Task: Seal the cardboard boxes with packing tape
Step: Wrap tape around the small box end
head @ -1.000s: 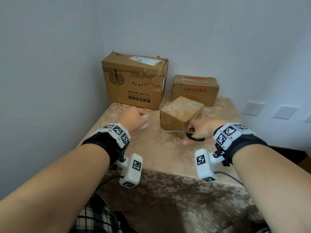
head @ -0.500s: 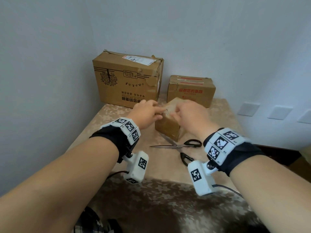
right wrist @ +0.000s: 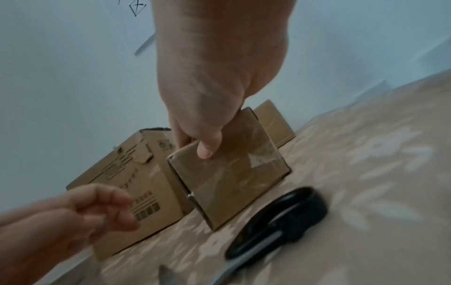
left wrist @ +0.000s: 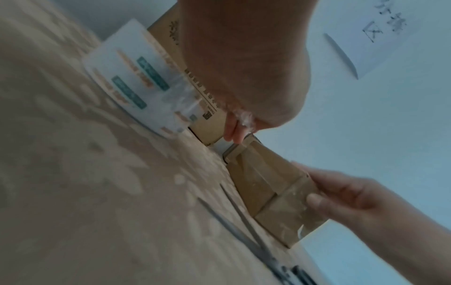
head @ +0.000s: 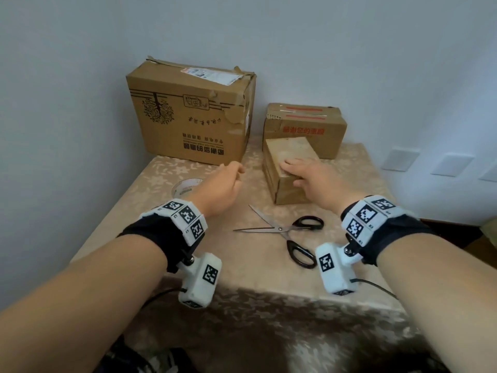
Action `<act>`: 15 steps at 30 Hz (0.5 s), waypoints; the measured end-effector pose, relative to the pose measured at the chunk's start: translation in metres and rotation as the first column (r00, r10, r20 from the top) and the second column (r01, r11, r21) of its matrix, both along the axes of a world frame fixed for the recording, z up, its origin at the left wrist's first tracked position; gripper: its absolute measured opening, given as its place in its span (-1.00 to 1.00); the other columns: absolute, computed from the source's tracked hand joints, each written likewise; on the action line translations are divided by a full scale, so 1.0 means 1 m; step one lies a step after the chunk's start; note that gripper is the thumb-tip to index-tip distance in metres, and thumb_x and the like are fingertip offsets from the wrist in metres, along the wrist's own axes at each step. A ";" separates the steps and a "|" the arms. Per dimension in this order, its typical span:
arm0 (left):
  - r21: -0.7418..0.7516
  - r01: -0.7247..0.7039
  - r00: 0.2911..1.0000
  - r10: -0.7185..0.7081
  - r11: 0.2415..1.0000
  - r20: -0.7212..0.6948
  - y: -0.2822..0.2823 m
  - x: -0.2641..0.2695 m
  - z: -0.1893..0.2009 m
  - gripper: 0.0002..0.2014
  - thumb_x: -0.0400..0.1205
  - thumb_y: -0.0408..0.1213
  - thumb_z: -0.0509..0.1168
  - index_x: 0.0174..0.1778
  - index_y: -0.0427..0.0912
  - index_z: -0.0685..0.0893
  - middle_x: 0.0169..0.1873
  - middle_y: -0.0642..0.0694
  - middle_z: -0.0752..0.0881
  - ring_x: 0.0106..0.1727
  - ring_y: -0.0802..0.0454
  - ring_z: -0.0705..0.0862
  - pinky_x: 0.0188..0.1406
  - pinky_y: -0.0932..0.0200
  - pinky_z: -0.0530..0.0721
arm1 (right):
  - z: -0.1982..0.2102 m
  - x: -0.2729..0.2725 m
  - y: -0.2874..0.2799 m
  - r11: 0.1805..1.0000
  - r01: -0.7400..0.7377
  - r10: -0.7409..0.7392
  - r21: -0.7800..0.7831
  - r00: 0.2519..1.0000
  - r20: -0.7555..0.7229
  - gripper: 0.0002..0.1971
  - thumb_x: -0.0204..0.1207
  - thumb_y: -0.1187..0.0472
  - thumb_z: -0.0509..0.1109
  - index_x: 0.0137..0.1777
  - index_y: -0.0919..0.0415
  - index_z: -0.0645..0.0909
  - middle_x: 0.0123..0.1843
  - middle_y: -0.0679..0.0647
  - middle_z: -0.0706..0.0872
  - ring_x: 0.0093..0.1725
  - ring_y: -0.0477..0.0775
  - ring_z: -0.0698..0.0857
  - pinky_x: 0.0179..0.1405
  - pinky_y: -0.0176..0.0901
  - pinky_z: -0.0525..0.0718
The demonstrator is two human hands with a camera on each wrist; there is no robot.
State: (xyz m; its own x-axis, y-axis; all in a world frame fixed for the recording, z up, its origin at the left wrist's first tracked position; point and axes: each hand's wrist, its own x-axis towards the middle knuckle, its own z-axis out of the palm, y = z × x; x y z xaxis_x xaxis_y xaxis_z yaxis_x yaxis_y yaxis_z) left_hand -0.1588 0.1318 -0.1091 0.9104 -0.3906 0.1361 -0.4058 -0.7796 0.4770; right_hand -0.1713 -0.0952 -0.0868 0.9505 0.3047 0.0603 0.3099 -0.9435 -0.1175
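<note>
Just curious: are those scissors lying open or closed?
Open: the scissors lie on the tablecloth with blades spread apart, untouched.

The head camera looked forward and down from above the near edge of the tabletop (head: 172, 243), toward the room corner, taking in both forearms. The left wrist camera sat low, close under the left hand (left wrist: 244, 63), tilted, facing the small box (left wrist: 266, 185) from that box's left. The right wrist camera sat equally close under the right hand (right wrist: 207, 81), facing the same small box (right wrist: 234, 173) from its near side. All three views shared that box and the scissors (head: 290, 235) before it.
</note>
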 end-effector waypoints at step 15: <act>0.442 -0.054 0.970 -0.058 0.895 0.236 -0.025 0.001 0.014 -0.76 0.65 0.01 0.26 0.00 -0.02 0.75 0.02 0.00 0.50 0.12 -0.03 0.39 0.17 0.02 0.28 | -0.008 -0.003 0.021 0.991 0.045 -0.043 0.123 0.999 -0.023 -0.47 0.71 0.22 0.12 0.67 0.01 0.19 0.69 -0.06 0.21 0.69 0.02 0.09 0.66 0.18 -0.07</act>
